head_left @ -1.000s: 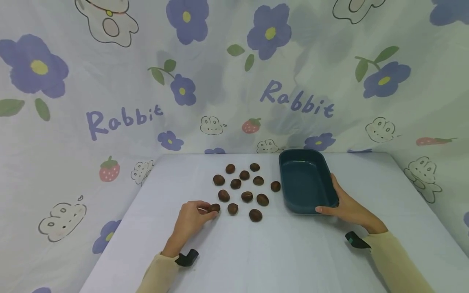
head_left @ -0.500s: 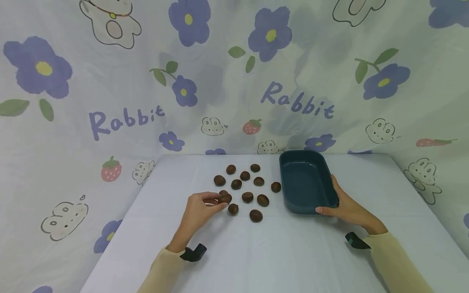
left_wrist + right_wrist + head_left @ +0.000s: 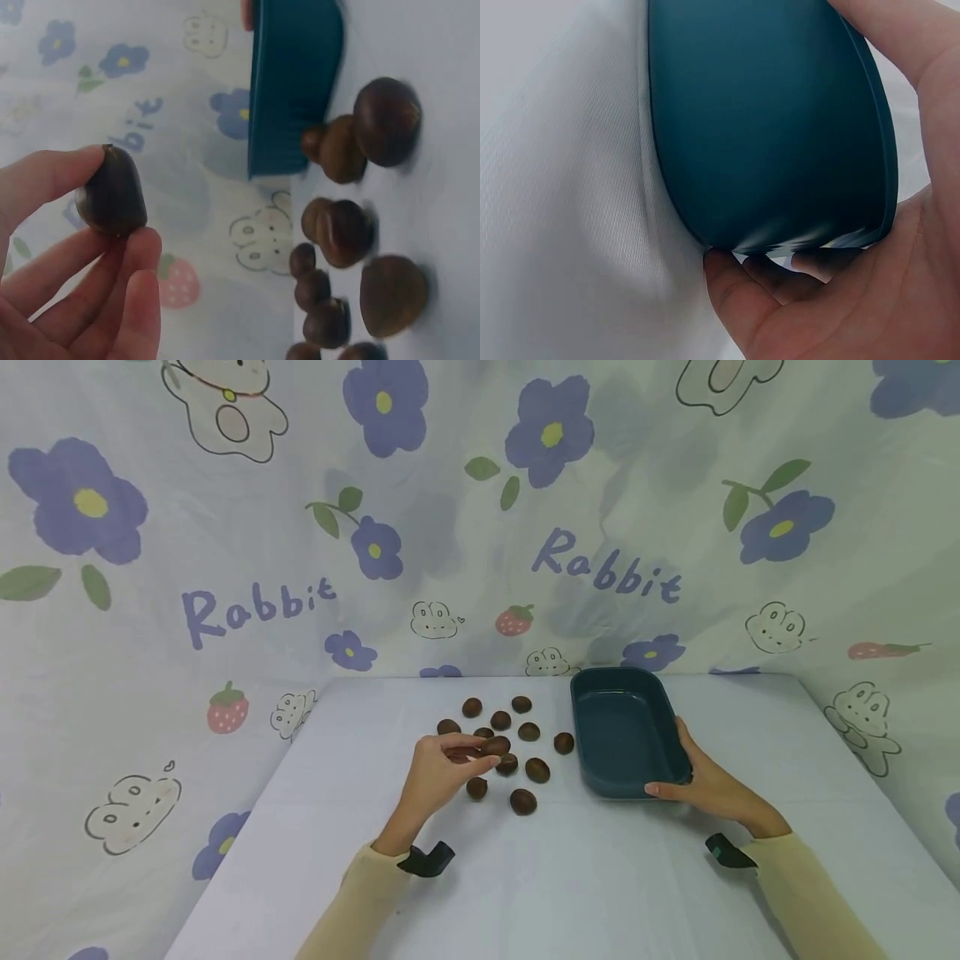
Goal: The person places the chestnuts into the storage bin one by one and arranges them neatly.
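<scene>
Between thumb and fingertips my left hand (image 3: 444,770) pinches a brown chestnut (image 3: 112,191), held up above the other chestnuts. In the left wrist view the loose chestnuts (image 3: 394,296) lie off to the right, apart from the held one. My right hand (image 3: 712,787) grips the near right corner of a dark teal rectangular dish (image 3: 628,739), thumb on the near side and fingers along the right side. Nothing lies inside the dish. The right wrist view shows the dish's outer wall (image 3: 765,135) close up, with the fingers bent around its end.
Several chestnuts are spread left of the dish, one chestnut (image 3: 564,742) near its left wall. They lie on a white-covered table (image 3: 600,885). A patterned cloth (image 3: 450,527) with flowers and rabbits hangs behind and at the sides.
My left hand has lifted the chestnut from the near left of the group and carried it right and away from me, over the others. The right hand and dish have stayed put.
</scene>
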Tool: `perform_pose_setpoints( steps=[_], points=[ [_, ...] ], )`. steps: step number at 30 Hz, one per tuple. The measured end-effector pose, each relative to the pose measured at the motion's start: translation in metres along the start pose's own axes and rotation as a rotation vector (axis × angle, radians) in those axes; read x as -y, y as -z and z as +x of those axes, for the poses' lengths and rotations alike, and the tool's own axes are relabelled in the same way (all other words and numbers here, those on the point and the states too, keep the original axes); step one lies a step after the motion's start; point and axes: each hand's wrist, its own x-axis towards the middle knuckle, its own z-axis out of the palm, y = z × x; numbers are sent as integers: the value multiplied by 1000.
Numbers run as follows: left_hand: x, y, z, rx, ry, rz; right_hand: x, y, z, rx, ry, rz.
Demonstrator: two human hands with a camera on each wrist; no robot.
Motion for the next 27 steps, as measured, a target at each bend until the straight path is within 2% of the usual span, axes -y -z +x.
perform_pose_setpoints(
  steps=[9, 17, 24, 27],
  points=[
    [-15, -24, 14, 26, -68, 41, 1, 1, 0, 4, 2, 7],
    [-24, -47, 26, 76, -57, 28, 2, 1, 1, 6, -4, 11],
    [-31, -69, 36, 117, -81, -5, 0, 0, -1, 5, -3, 5],
    [-35, -78, 40, 139, -73, -9, 0, 0, -1, 7, -4, 1]
  ],
)
